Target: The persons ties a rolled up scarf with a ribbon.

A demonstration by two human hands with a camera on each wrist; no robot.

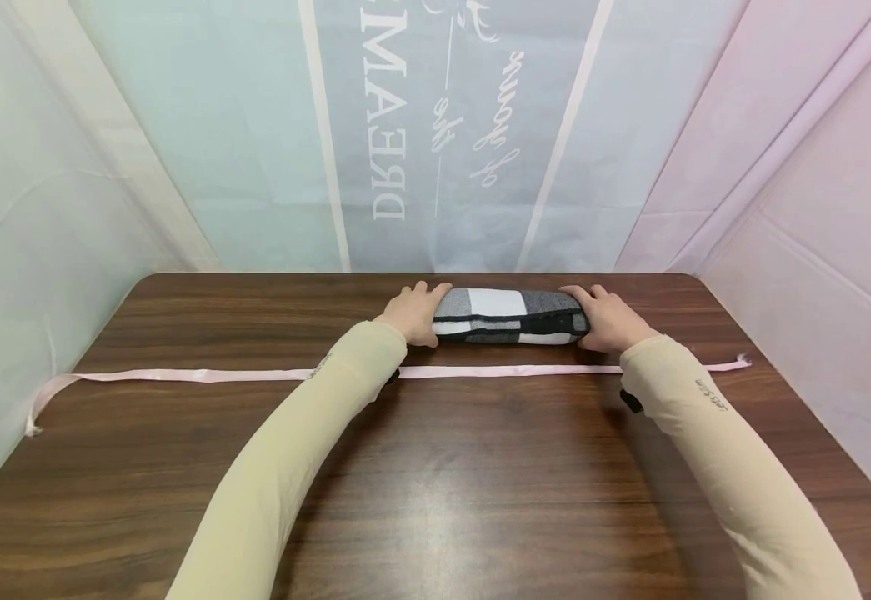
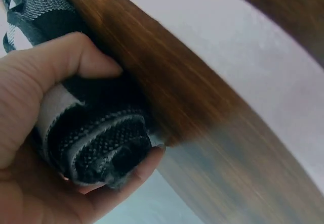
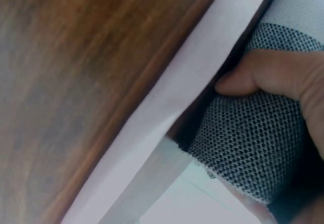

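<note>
A rolled-up black, white and grey checked cloth (image 1: pixel 497 305) lies crosswise near the back of the table, beyond the pink ribbon. My left hand (image 1: pixel 415 313) grips its left end. In the left wrist view the thumb and fingers curl round the cloth roll (image 2: pixel 96 138), whose coiled layers show at the end. At the opposite end my right hand (image 1: pixel 609 319) holds the roll, thumb on the near side. The right wrist view shows that thumb pressing on the grey woven fabric (image 3: pixel 248 138); the other fingers there are mostly hidden.
A pink ribbon (image 1: pixel 473 371) stretches across the brown wooden table (image 1: pixel 435 492), passing under both forearms. Its left end hangs by the table's left edge. Behind the table hangs a pale printed curtain (image 1: pixel 435 167), and light sheets (image 1: pixel 30 208) stand at both sides.
</note>
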